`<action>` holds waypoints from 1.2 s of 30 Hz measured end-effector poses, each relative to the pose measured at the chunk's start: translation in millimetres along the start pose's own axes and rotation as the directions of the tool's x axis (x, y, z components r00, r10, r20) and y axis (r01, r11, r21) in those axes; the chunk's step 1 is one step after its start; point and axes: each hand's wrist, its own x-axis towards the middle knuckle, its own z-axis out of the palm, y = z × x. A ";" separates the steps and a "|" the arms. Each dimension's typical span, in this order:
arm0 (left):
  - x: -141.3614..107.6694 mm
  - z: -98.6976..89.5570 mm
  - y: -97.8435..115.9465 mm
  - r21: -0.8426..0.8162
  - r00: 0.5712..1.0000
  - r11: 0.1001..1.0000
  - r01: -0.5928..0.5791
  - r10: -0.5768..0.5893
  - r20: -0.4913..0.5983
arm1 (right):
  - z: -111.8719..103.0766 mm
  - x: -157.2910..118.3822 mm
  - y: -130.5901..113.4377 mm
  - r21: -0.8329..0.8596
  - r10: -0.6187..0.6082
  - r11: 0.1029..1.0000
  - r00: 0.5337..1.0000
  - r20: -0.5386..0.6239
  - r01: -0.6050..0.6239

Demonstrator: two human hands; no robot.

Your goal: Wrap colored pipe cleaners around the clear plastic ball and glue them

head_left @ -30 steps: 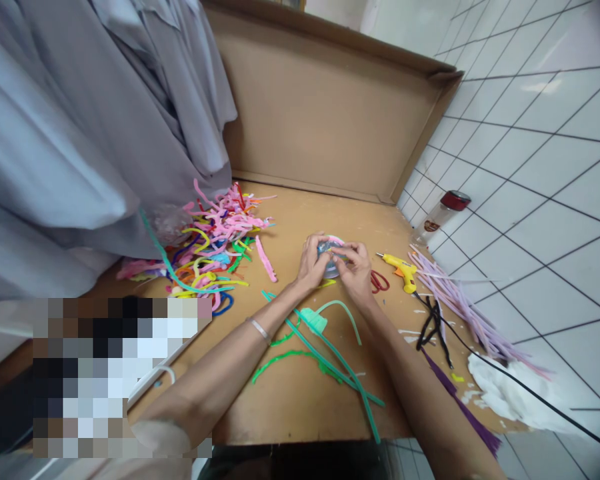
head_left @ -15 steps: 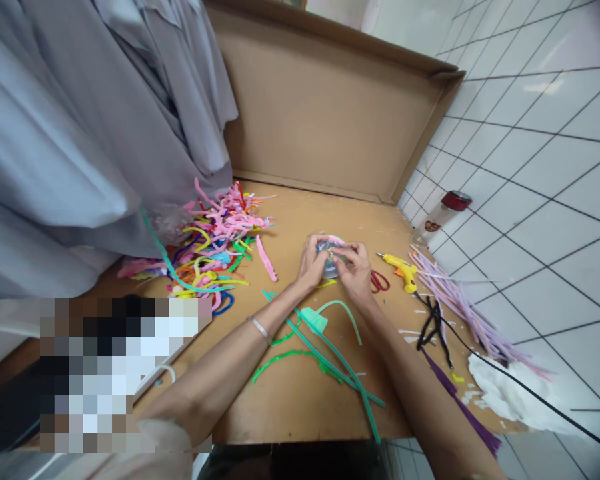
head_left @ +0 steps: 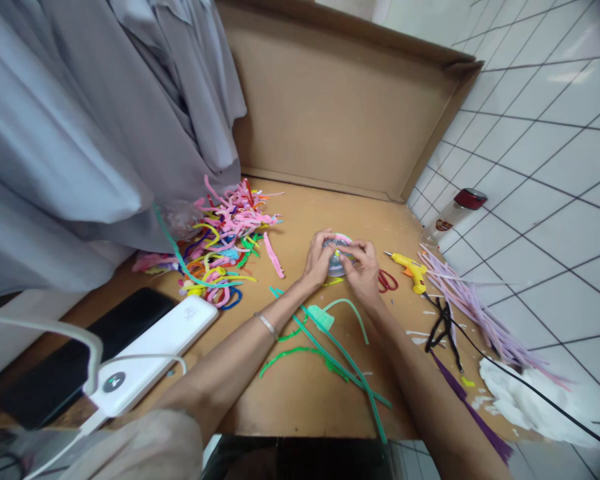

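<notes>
On the board, between my hands, is a small round clear plastic piece [head_left: 336, 271] with a pink fuzzy edge at its far side. My left hand [head_left: 319, 259] curls around its left side and grips it. From the right, my right hand [head_left: 363, 268] reaches over it with thumb and forefinger pinched at a small yellow piece [head_left: 337, 254] near its middle. The fingers cover much of both pieces. A yellow strip [head_left: 334, 281] lies just in front, and red-handled scissors [head_left: 389, 281] rest beside my right hand.
A yellow glue gun [head_left: 413, 270] lies at right near lilac pipe cleaners [head_left: 473, 310]. Green pipe cleaners [head_left: 347, 357] lie between my forearms. A mixed pipe-cleaner heap [head_left: 230, 233], a white power bank [head_left: 155, 360] and a black phone [head_left: 100, 347] are at left. A cardboard wall [head_left: 330, 107] stands behind.
The whole view has shifted slightly, so things appear a little farther right. My hands stay at the round clear piece, with only slight finger movement.
</notes>
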 end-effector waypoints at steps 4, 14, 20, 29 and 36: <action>-1.0 -0.3 3.1 0.026 1.000 1.000 0.000 0.000 0.017 | 0.2 0.2 0.5 -0.004 0.003 1.000 1.000 0.000 -0.003; -1.1 -1.6 0.4 0.033 0.999 0.999 -0.024 0.023 0.033 | 2.8 0.2 1.5 -0.022 0.005 1.000 1.000 -0.022 -0.005; 3.3 -3.6 -4.3 0.006 1.000 1.000 0.001 -0.001 0.019 | -2.3 4.1 5.1 0.155 0.176 0.973 0.984 -0.012 -0.173; 5.7 -7.7 -11.7 -0.056 0.998 0.998 0.030 -0.033 -0.045 | -1.3 4.6 9.4 0.248 0.316 0.929 0.937 -0.151 -0.273; 9.8 -10.9 -21.0 -0.237 0.991 0.971 0.042 -0.070 -0.112 | 3.6 -6.6 -2.5 0.051 0.106 0.993 0.994 -0.027 -0.105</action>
